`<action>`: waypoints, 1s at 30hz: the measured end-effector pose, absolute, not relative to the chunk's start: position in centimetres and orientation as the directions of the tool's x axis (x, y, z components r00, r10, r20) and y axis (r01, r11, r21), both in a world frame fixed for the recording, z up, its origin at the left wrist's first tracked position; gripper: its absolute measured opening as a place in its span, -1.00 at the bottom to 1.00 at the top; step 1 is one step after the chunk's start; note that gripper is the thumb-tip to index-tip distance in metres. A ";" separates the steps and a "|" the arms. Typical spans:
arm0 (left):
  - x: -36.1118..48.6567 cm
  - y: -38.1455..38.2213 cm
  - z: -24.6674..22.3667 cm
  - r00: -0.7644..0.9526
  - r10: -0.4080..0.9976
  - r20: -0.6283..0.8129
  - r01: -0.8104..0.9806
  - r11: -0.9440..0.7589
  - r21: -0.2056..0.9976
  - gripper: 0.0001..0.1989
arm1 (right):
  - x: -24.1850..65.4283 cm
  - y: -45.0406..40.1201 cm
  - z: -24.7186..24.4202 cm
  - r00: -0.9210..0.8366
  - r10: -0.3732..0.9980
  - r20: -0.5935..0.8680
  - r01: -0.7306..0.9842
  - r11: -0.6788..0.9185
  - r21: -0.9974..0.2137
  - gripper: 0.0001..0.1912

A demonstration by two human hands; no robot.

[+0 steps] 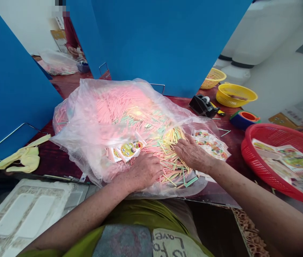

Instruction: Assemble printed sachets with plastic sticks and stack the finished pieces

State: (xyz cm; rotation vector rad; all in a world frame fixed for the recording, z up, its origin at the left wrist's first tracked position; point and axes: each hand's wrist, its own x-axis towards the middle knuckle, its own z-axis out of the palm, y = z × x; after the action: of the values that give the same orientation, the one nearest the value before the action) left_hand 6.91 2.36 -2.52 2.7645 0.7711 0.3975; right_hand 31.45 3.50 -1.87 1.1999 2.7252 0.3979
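Observation:
A large clear plastic bag lies open on the dark red table, full of thin pink, green and yellow sticks. My left hand rests on the sticks at the bag's mouth, fingers curled, their tips hidden from view. Further right, my right hand touches the yellow and green sticks, its fingers bent down among them; what they hold, if anything, is hidden. Printed packets lie on the bag above my left hand. More printed packets are spread beside my right hand.
A red basket with packets stands at the right. Behind it are tape rolls, a black tape dispenser and yellow baskets. Blue partitions rise behind the bag. A yellow glove lies left; another person's hand shows beyond.

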 end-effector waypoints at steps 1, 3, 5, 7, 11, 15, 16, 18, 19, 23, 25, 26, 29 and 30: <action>7.0 2.4 -2.3 0.798 0.557 0.229 0.475 -0.816 0.330 -0.75 | 31.6 3.4 -1.2 -0.643 0.765 -0.018 0.738 0.626 0.250 -0.83; 7.3 2.8 -1.6 0.729 0.612 0.305 0.488 -0.779 0.394 -0.76 | 31.9 3.2 0.2 -0.536 0.844 -0.029 0.842 0.536 0.062 -0.84; 7.9 3.4 -0.6 0.667 0.656 0.354 0.479 -0.741 0.470 -0.76 | 31.6 2.8 1.3 -0.404 0.914 -0.038 0.884 0.380 -0.273 -0.87; 8.9 4.0 0.4 0.616 0.708 0.344 0.431 -0.669 0.605 -0.74 | 30.7 2.3 1.8 -0.357 0.931 -0.074 0.733 0.230 -0.641 -0.78; 11.3 4.5 1.1 0.650 0.757 0.061 0.157 -0.212 0.964 -0.64 | 27.2 1.4 1.2 -0.483 0.856 -0.184 0.266 -0.057 -0.962 -0.61; 12.7 3.7 0.2 0.495 0.865 -0.085 -0.023 0.112 0.993 -0.70 | 24.1 0.7 0.4 -0.421 0.853 -0.309 -0.036 -0.356 -0.934 -0.64; 12.8 3.6 0.1 0.416 0.905 -0.089 -0.063 0.126 0.990 -0.71 | 23.6 0.5 0.2 -0.377 0.872 -0.312 -0.098 -0.373 -0.923 -0.65; 12.9 3.7 0.1 0.298 0.951 -0.082 -0.175 0.139 0.975 -0.71 | 22.9 -0.1 -0.2 -0.268 0.918 -0.291 -0.163 -0.341 -0.926 -0.66; 12.8 4.0 0.3 0.263 0.961 -0.087 -0.253 0.155 0.955 -0.71 | 22.7 -0.5 -0.5 -0.217 0.937 -0.274 -0.161 -0.311 -0.937 -0.68; 12.1 5.7 1.3 0.229 0.960 -0.162 -0.603 0.271 0.750 -0.76 | 23.4 -1.9 -0.8 0.014 0.990 -0.140 -0.011 -0.140 -0.990 -0.76; 11.7 6.2 1.5 0.237 0.947 -0.215 -0.701 0.320 0.637 -0.77 | 24.0 -2.1 -0.2 0.201 0.979 -0.018 0.086 -0.036 -0.996 -0.76; 11.7 6.2 1.5 0.253 0.935 -0.247 -0.716 0.353 0.602 -0.77 | 24.1 -1.9 0.2 0.286 0.956 0.060 0.160 0.014 -0.987 -0.75; 12.2 5.2 0.9 0.348 0.871 -0.348 -0.726 0.485 0.488 -0.74 | 23.3 -0.3 1.1 0.286 0.897 0.337 0.538 0.140 -0.831 -0.79; 12.5 4.7 0.7 0.375 0.849 -0.372 -0.738 0.516 0.434 -0.72 | 22.7 0.3 1.2 0.209 0.902 0.378 0.664 0.152 -0.732 -0.81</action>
State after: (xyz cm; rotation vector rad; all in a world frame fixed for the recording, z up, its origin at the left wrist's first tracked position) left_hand 12.53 4.67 0.67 0.2084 0.6026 1.0247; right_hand 22.66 0.32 1.20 2.8939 2.7904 -0.6052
